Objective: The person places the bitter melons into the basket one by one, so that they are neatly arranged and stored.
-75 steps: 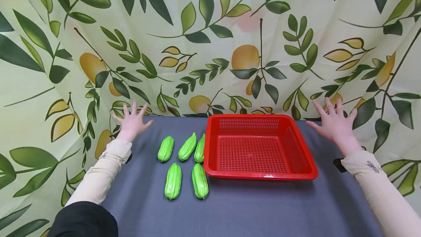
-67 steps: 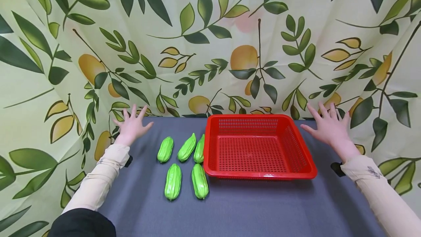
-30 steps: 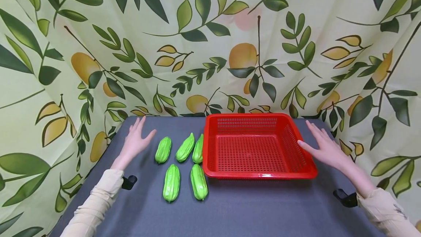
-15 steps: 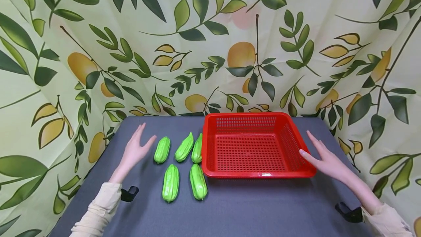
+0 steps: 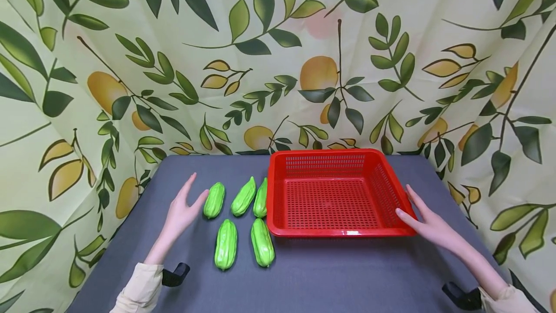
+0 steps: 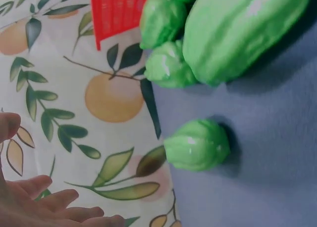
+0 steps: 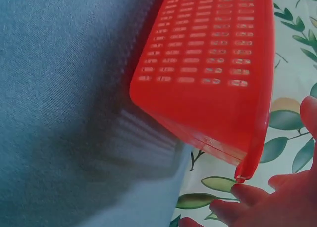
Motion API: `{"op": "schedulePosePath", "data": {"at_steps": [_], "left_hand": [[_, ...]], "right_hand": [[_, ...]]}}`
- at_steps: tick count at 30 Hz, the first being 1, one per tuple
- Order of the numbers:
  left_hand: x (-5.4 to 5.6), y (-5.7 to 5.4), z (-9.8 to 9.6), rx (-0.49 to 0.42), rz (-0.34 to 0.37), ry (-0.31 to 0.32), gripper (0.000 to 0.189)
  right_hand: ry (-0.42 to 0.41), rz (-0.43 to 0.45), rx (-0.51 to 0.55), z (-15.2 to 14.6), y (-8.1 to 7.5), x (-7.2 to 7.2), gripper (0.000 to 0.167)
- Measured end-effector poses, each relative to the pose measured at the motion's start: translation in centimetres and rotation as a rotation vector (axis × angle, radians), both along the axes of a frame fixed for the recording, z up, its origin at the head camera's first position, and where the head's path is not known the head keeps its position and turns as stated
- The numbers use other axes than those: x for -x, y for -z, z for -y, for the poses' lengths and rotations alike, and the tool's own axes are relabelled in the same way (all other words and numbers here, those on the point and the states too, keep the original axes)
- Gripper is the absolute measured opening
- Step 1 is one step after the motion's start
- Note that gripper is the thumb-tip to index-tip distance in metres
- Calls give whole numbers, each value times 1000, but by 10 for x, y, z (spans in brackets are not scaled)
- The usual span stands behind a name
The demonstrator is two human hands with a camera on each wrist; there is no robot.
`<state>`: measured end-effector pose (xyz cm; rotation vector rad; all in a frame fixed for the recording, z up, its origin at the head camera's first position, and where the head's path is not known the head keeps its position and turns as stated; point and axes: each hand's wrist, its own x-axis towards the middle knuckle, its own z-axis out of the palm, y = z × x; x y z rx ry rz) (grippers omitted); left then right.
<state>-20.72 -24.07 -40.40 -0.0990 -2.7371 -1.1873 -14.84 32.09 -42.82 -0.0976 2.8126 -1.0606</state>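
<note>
My left hand [image 5: 184,206] is held over the left side of the table with fingers extended and thumb apart, holding nothing. Just right of it lies the nearest of several ridged green gourds, the back left gourd [image 5: 214,200]. Two front gourds, the left one [image 5: 226,244] and the right one [image 5: 262,242], lie nearer me. Two more, the back middle gourd [image 5: 243,196] and the partly hidden gourd [image 5: 260,199], lie beside the red plastic basket [image 5: 339,232]. My right hand [image 5: 430,223], also extended, is by the basket's right rim; whether it touches, I cannot tell.
The grey table [image 5: 326,279] meets a leaf-and-fruit patterned cloth [image 5: 278,28] at the back and sides. A black strap [image 5: 175,274] sits at the left wrist and another black strap [image 5: 462,296] at the right. Nothing lies in the basket.
Both hands have come down from their raised, spread pose. The left moves nearer the gourds, the right nearer the basket's right side. Gourds and basket stay in place.
</note>
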Motion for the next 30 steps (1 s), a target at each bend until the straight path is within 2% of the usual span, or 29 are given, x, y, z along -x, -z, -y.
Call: {"op": "schedulePosePath", "data": {"at_steps": [5,11,16,20,25,30], "left_hand": [[-7,1,-8,-66,56,-9,65],[-17,6,-16,-196,92,8,64],[-23,12,-22,-289,124,1,62],[-31,19,-25,-351,182,-20,63],[-46,29,-29,-407,280,-71,67],[-58,42,-35,-448,311,-113,66]], "right_hand": [[26,41,43,0,7,-5,93],[72,76,62,2,17,-10,94],[98,58,131,4,24,-12,92],[108,40,217,5,28,-13,90],[128,54,296,6,35,-14,88],[142,47,358,9,40,-17,86]]}}
